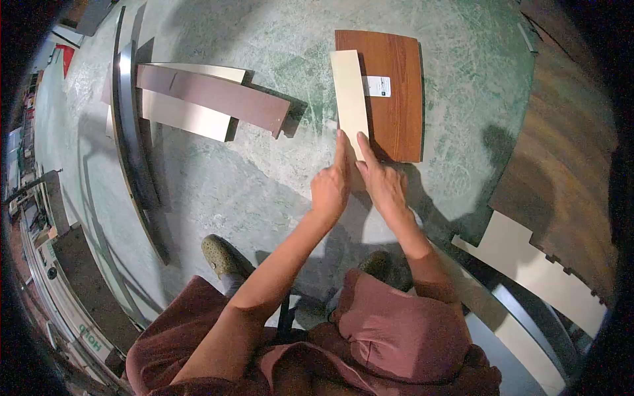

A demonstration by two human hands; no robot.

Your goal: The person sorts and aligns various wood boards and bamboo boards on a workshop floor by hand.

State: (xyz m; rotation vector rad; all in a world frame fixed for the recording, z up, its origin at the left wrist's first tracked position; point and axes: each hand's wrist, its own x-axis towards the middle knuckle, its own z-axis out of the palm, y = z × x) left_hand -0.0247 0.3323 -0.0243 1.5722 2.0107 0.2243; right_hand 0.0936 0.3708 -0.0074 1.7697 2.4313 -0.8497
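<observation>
A narrow cream board strip (350,92) lies partly over the left side of a brown wood-grain panel (399,125), its near end between my hands. My left hand (330,188) grips the strip's left edge, index finger stretched along it and the other fingers curled. Opposite it, my right hand (386,181) grips the right edge, with the index finger pointing forward and the thumb near the strip. A white label (378,86) is stuck on the brown panel beside the strip. My hands partly hide the strip's near end.
Several cream and mauve board pieces (211,99) are stacked on the floor at left, by a long dark curved strip (132,132). A notched cream piece (541,267) and a large brown sheet (561,152) lie at right. My shoes (221,256) are below.
</observation>
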